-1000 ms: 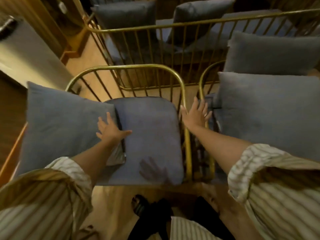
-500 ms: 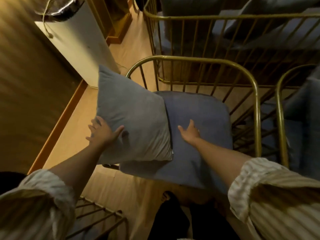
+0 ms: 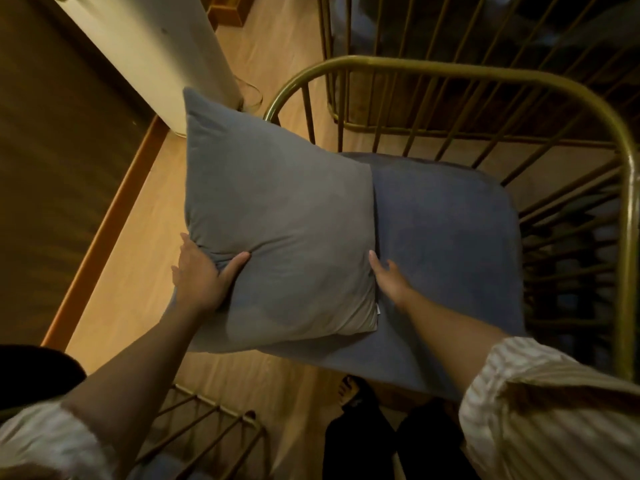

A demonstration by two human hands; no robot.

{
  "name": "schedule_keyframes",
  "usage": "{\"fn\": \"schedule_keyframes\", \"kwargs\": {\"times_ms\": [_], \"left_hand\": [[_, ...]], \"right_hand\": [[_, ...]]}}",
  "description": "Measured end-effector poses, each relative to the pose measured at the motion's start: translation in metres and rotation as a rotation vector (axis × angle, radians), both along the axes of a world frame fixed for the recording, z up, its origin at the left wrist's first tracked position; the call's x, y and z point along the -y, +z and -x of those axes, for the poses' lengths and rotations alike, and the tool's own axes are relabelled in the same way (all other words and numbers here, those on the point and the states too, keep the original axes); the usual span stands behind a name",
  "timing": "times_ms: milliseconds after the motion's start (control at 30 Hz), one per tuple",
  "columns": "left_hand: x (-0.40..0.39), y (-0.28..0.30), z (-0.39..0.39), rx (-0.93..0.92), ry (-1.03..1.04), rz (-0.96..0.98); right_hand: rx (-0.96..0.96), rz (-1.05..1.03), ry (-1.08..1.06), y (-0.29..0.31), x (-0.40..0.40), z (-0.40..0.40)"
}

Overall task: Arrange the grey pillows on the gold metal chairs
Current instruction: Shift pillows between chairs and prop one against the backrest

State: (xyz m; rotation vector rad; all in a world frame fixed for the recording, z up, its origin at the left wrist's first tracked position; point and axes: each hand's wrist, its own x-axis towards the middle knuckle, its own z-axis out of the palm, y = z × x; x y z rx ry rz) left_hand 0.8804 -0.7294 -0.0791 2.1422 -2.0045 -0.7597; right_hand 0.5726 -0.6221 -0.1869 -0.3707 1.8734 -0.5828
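Note:
A grey pillow (image 3: 277, 220) lies tilted over the left side of a gold metal chair (image 3: 485, 71), partly covering its blue-grey seat cushion (image 3: 450, 244). My left hand (image 3: 204, 278) grips the pillow's lower left edge, thumb pressed into the fabric. At the pillow's right edge my right hand (image 3: 389, 278) touches it where it meets the seat cushion, with the fingers tucked along the seam. Whether the right hand has a hold on it I cannot tell.
A white appliance (image 3: 156, 46) stands on the wooden floor at the upper left beside a dark wall. More gold railing (image 3: 398, 109) lies behind the chair. Another gold frame (image 3: 207, 427) sits at the lower left. My dark shoes (image 3: 363, 427) are below the seat.
My view has swung left and down. My left hand has shifted to the pillow's lower left edge and gripped it. My right hand has come off the chair frame to the pillow's right edge.

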Motion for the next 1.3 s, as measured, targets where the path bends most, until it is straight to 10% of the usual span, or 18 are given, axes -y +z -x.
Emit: {"fn": "schedule_keyframes", "kwargs": {"times_ms": [167, 500, 767, 1300], "left_hand": [[0.009, -0.011, -0.013, -0.041, -0.064, 0.048], [0.009, 0.013, -0.012, -0.286, 0.091, -0.023], [-0.022, 0.03, 0.076, -0.416, 0.029, 0.023], [-0.035, -0.071, 0.102, -0.353, -0.248, -0.617]], "right_hand": [[0.228, 0.095, -0.209, -0.075, 0.014, 0.01], [0.581, 0.162, -0.375, -0.002, 0.009, 0.026], [0.502, 0.172, -0.432, 0.05, -0.059, 0.101], [0.396, 0.135, -0.57, 0.009, -0.16, 0.137]]}}
